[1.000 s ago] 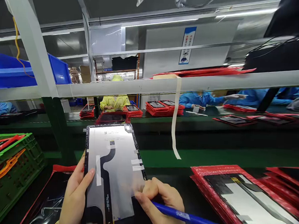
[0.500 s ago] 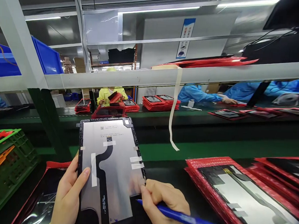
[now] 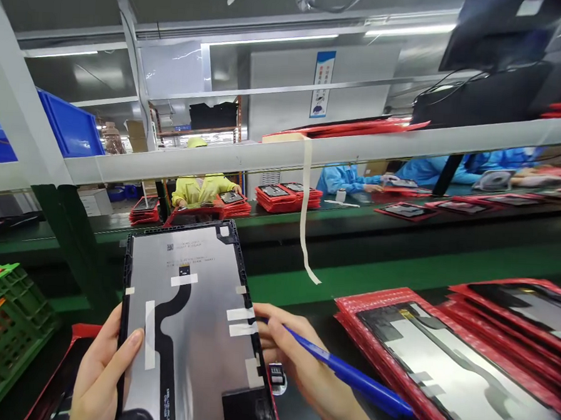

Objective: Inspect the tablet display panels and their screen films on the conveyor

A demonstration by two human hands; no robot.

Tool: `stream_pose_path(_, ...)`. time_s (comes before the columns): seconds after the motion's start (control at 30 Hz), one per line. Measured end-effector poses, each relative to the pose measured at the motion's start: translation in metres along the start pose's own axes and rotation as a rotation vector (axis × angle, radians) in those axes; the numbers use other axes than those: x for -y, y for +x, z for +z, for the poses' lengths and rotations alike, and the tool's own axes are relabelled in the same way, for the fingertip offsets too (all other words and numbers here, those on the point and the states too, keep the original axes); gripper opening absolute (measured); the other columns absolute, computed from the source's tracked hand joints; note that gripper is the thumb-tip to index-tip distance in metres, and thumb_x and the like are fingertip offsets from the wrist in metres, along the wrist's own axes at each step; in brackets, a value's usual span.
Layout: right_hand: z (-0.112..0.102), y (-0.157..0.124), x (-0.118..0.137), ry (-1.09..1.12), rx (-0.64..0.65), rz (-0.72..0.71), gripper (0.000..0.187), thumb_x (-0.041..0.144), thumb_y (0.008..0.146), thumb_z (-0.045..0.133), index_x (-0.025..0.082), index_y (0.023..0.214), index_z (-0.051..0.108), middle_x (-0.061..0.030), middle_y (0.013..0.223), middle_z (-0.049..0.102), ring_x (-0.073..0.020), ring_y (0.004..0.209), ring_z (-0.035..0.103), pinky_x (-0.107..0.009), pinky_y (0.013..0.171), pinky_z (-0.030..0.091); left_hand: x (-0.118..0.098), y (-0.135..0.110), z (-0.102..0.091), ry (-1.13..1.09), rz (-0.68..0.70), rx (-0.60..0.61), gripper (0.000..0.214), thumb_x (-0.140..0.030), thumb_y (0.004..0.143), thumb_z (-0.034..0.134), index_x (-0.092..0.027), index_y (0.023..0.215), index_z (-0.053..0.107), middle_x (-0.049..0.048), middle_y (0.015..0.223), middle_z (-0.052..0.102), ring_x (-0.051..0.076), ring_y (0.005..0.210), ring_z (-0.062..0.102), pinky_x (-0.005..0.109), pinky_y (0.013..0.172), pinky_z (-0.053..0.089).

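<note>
A tablet screen panel [image 3: 207, 350], its silver back toward me, stands tilted in front of me. A black ribbon cable and several pale tape pieces run over that back. My left hand [image 3: 105, 367] grips the panel's left edge, with the thumb on the silver face. In my right hand [image 3: 301, 355] is a blue pen [image 3: 351, 377]. Its tip points at the panel's right edge beside two tape strips, where my fingers hide it. Those fingers are at the edge, some behind it. A small shiny object [image 3: 277, 376] shows below my right hand; I cannot make out its kind.
Red bubble-wrap sleeves [image 3: 370, 296] with a panel on top lie at right, beside another stack [image 3: 492, 296]. A green crate [image 3: 15, 328] stands at left. From the white rail [image 3: 208, 159] hangs a tape strip [image 3: 304, 224]. Co-workers [image 3: 199, 190] sit beyond.
My right hand and pen have moved up from the panel's lower part to its right edge. The panel has shifted left and slightly nearer in view. A distant co-worker's hands have moved.
</note>
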State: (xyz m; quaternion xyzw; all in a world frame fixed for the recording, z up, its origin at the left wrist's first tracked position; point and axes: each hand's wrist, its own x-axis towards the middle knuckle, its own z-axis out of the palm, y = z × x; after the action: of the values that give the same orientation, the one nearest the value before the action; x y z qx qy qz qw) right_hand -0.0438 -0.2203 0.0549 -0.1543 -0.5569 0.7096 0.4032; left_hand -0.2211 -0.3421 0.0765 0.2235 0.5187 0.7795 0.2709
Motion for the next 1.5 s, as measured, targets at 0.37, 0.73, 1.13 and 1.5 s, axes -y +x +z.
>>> stream_pose_path(0.37, 0.002, -0.001, 0.000, -0.412, -0.112, -0.125, 0.035, 0.038, 0.080, 0.061, 0.020, 0.056, 0.042, 0.0089, 0.052, 0.025, -0.0083, 0.049, 0.022, -0.021, 0.044, 0.024, 0.009, -0.008, 0.016, 0.095, 0.080, 0.023, 0.064, -0.042, 0.069, 0.075, -0.024, 0.128, 0.057, 0.0024, 0.122, 0.066, 0.029, 0.123, 0.051, 0.031, 0.102, 0.043)
stream_pose_path(0.73, -0.020, 0.004, -0.003, 0.056, 0.005, 0.148, 0.028, 0.043, 0.064, 0.081, 0.021, 0.082, 0.077, -0.0004, 0.064, 0.065, -0.0105, 0.055, 0.055, -0.019, 0.047, 0.045, 0.012, 0.011, 0.014, -0.026, 0.009, 0.195, 0.050, -0.034, 0.073, 0.072, -0.017, 0.119, 0.060, 0.0082, 0.118, 0.067, 0.030, 0.114, 0.058, 0.034, 0.095, 0.048)
stream_pose_path(1.13, -0.019, 0.015, -0.010, -0.070, -0.209, -0.178, 0.033, 0.036, 0.076, 0.074, 0.027, 0.107, 0.067, -0.0077, 0.124, 0.066, -0.0278, 0.122, 0.055, -0.045, 0.106, 0.039, 0.020, 0.012, 0.004, 0.305, 0.205, 0.166, 0.063, -0.034, 0.071, 0.074, -0.017, 0.126, 0.050, 0.0091, 0.101, 0.072, 0.025, 0.088, 0.069, 0.034, 0.080, 0.054)
stream_pose_path(1.5, -0.003, 0.005, -0.010, 0.561, 0.105, 0.147, 0.057, 0.063, 0.062, 0.074, 0.026, 0.105, 0.070, -0.0106, 0.127, 0.064, -0.0338, 0.119, 0.057, -0.052, 0.089, 0.051, 0.038, 0.028, -0.006, 0.660, 0.705, 0.527, 0.028, -0.017, 0.079, 0.062, -0.026, 0.103, 0.073, 0.0067, 0.096, 0.075, 0.027, 0.094, 0.069, 0.039, 0.092, 0.049)
